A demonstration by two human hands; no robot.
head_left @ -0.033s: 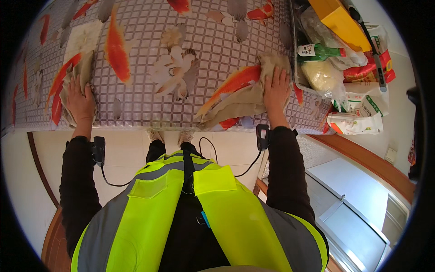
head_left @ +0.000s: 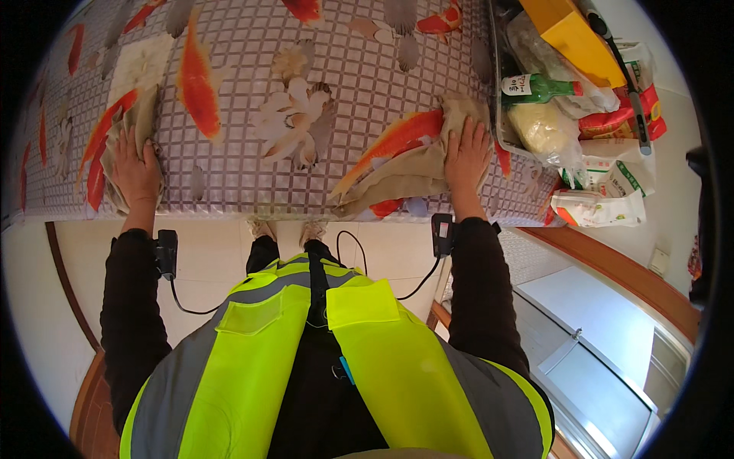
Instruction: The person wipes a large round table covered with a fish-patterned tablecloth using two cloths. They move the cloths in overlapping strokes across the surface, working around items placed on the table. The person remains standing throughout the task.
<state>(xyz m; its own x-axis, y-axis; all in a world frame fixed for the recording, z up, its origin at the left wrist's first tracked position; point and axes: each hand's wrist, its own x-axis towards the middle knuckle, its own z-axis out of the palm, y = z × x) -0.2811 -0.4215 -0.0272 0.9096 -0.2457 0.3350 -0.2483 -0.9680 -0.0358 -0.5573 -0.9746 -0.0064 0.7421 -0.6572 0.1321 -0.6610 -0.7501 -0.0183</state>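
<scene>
Both palms were down flat, the left hand (head_left: 136, 170) spread open on one beige cloth (head_left: 122, 130) at the desk (head_left: 306, 46) edge, the right hand (head_left: 466, 157) spread on another crumpled rag (head_left: 413, 168).

On the table (head_left: 306, 69), the left hand (head_left: 136, 172) lies flat on one cloth (head_left: 126, 130) near the left edge. The right hand (head_left: 466, 157) lies on another cloth (head_left: 413, 168), well apart. Right of it sits a tray (head_left: 495, 84) holding a bottle (head_left: 539, 88) and bags (head_left: 547, 130).
</scene>
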